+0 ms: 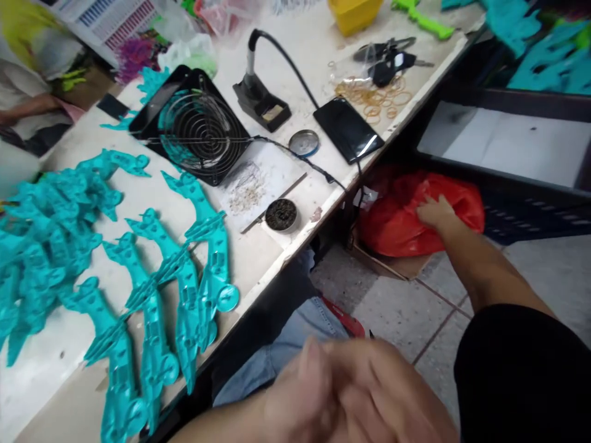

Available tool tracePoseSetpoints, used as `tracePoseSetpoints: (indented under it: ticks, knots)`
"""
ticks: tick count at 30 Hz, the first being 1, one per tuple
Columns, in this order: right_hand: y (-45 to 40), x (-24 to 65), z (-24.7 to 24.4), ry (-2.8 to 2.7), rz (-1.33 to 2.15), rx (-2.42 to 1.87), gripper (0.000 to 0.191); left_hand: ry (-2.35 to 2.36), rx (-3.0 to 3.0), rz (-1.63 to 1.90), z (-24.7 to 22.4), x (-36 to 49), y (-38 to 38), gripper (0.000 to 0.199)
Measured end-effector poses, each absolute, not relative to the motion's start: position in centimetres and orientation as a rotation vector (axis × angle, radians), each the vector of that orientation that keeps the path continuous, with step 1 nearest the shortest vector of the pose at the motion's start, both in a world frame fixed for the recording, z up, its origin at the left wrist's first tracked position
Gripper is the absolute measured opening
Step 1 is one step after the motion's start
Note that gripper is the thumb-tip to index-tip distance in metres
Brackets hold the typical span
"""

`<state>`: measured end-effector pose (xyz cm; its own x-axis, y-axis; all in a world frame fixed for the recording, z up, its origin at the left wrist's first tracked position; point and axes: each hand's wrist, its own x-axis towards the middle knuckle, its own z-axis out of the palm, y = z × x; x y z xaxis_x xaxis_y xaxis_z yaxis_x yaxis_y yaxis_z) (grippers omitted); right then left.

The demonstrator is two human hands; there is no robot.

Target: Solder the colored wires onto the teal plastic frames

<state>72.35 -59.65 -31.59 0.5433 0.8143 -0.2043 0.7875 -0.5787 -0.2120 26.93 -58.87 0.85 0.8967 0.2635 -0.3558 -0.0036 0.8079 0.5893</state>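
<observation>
My right hand (435, 213) reaches down beside the table to a red plastic bag (397, 224), which sits in a cardboard box (385, 266) on the floor. Its fingers look apart against the bag, and part of them is hard to make out. Close to the camera, my left hand (355, 394) is blurred above my lap, its fingers curled in over the palm. Whatever it may hold is hidden. Turquoise plastic parts (157, 295), shaped like toy limbs, lie in a row on the table nearby, with a heap of similar parts (46, 227) farther left.
On the table (258, 264) stand a black fan (198, 123), a soldering iron stand (261, 101), a round tin (281, 215) and a phone (347, 129). Rubber bands (373, 98) and keys (392, 64) lie farther back. Another person's arm (30, 109) shows at far left.
</observation>
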Motion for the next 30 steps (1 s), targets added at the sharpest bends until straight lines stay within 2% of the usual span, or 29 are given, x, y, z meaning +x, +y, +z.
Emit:
tracePoseSetpoints:
  ticks: [2, 5, 8, 11, 14, 18, 20, 30]
  knots:
    - [-64.1, 70.8, -32.3, -1.417, 0.501, -2.741, 0.032, 0.389, 0.495, 0.168, -2.2, 29.5, -58.5, 0.052]
    - [-70.9, 66.1, -33.2, -1.467, 0.593, -2.831, 0.028, 0.684, 0.519, 0.183, -9.0, 30.7, -58.3, 0.037]
    - [-75.7, 60.6, -34.0, -1.503, 0.635, -2.882, 0.029, 0.934, 0.601, 0.141, -15.7, 29.3, -58.8, 0.037]
    - [-77.2, 56.7, -35.0, -1.579, 0.656, -2.875, 0.038, 1.048, 0.659, 0.098, -19.8, 27.2, -59.5, 0.040]
    - [-75.1, 55.2, -36.6, -1.670, 0.742, -2.875, 0.047, 1.066, 0.673, 0.073, -21.1, 25.8, -59.9, 0.042]
    - [-69.9, 55.0, -39.3, -1.723, 0.851, -2.914, 0.035, 1.049, 0.760, 0.036, -21.2, 25.0, -59.8, 0.042]
    - [-68.4, 54.9, -40.0, -1.731, 0.889, -2.921, 0.035, 1.049, 0.784, 0.046, -21.2, 24.5, -59.7, 0.041]
    - [-68.0, 51.3, -39.3, -1.555, 1.149, -2.897, 0.036, 1.012, 0.629, 0.091, -21.6, 23.4, -59.3, 0.040]
